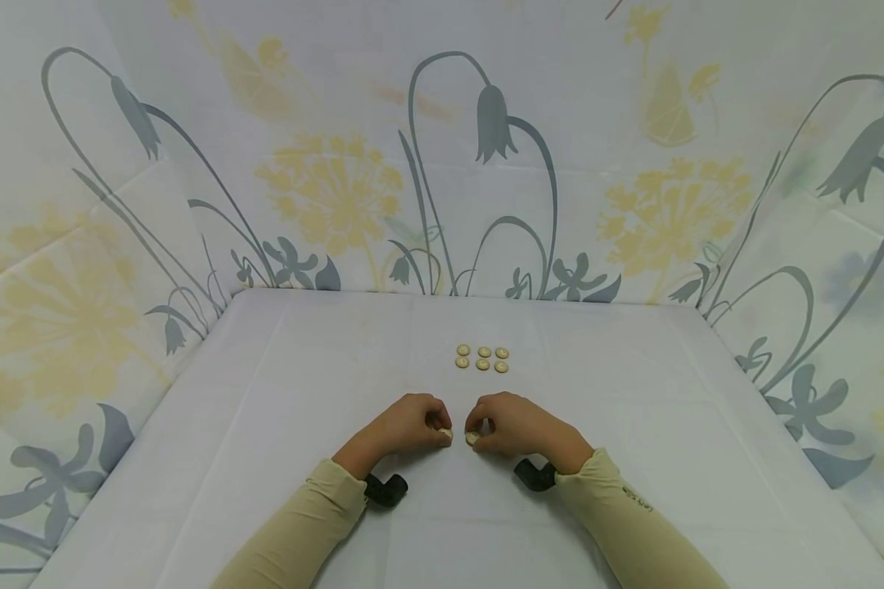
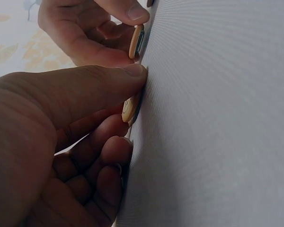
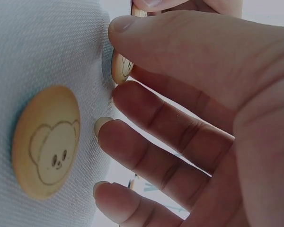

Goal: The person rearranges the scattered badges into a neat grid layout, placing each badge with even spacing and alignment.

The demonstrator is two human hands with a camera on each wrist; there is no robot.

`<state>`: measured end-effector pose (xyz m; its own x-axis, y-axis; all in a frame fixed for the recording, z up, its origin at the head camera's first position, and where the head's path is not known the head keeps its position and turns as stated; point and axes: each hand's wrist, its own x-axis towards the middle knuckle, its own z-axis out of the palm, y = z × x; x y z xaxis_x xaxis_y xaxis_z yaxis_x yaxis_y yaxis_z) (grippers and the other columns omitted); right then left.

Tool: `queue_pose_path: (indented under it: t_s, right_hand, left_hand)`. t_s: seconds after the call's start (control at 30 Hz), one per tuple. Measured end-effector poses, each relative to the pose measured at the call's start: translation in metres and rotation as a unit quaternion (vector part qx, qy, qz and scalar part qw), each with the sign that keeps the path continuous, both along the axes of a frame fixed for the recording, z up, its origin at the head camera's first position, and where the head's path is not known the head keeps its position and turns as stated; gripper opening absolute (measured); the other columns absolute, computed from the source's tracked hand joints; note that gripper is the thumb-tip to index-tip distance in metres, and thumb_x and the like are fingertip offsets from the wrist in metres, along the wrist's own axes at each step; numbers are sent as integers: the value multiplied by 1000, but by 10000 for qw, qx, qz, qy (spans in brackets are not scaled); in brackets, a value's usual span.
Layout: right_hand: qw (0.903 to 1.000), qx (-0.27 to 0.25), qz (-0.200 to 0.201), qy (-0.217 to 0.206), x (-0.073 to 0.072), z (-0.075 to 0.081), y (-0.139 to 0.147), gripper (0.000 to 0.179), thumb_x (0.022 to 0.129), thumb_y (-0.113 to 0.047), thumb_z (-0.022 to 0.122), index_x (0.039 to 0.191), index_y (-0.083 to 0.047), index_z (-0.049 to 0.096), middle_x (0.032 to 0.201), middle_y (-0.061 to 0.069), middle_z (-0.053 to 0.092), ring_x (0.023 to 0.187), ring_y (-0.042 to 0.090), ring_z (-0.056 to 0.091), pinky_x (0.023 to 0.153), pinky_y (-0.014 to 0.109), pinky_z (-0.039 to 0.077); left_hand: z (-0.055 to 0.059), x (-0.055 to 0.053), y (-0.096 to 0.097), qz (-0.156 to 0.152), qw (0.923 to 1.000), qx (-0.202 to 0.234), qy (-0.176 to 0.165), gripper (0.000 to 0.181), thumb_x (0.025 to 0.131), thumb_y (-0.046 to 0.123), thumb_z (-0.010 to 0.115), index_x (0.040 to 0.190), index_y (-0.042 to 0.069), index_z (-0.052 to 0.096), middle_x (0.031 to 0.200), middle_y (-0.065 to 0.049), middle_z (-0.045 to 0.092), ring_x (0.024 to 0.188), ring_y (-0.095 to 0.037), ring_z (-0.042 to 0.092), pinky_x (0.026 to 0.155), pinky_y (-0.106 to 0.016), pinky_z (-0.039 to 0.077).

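Observation:
My left hand [image 1: 411, 423] pinches a small round wooden disc [image 2: 128, 109] between thumb and fingers, low over the white cloth. Close on its right, my right hand [image 1: 521, 427] pinches a similar disc [image 3: 120, 67] bearing a line drawing, partly covered by the thumb. A narrow gap separates the two discs in the head view. In the right wrist view, another pale wood disc [image 3: 48, 142] with a bear face drawn on it lies on the cloth beside the right fingers. Beyond both hands, several like discs [image 1: 483, 364] lie in two short rows.
White cloth [image 1: 324, 352] covers the table. Flower-printed cloth walls [image 1: 442, 196] stand at the back and both sides. Dark straps [image 1: 387, 490] hang at both wrists, below the rolled beige sleeves [image 1: 295, 523].

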<state>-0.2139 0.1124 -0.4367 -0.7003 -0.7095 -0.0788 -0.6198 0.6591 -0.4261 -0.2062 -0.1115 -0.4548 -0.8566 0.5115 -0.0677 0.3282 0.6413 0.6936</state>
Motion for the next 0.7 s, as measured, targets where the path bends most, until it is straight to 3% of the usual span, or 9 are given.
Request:
queue_pose_path:
  t_s: [0.53, 0.7]
  right_hand:
    - [9992, -228, -280, -167, -3, 3, 4, 17, 85, -20, 72, 102, -18, 74, 96, -9, 66, 76, 6, 55, 68, 24, 46]
    - [9988, -219, -435, -36, -7, 1, 6, 18, 86, -22, 72, 104, -19, 74, 98, -10, 66, 75, 5, 55, 68, 23, 46]
  left_hand:
    - [2, 1, 0, 44, 9999, 50, -106, 12, 80, 21, 78, 87, 15, 70, 83, 6, 64, 78, -7, 58, 71, -26, 48]
    - [0, 0, 0, 49, 9999, 27, -95, 12, 81, 22, 79, 87, 16, 70, 83, 7, 65, 77, -7, 58, 71, -25, 48]
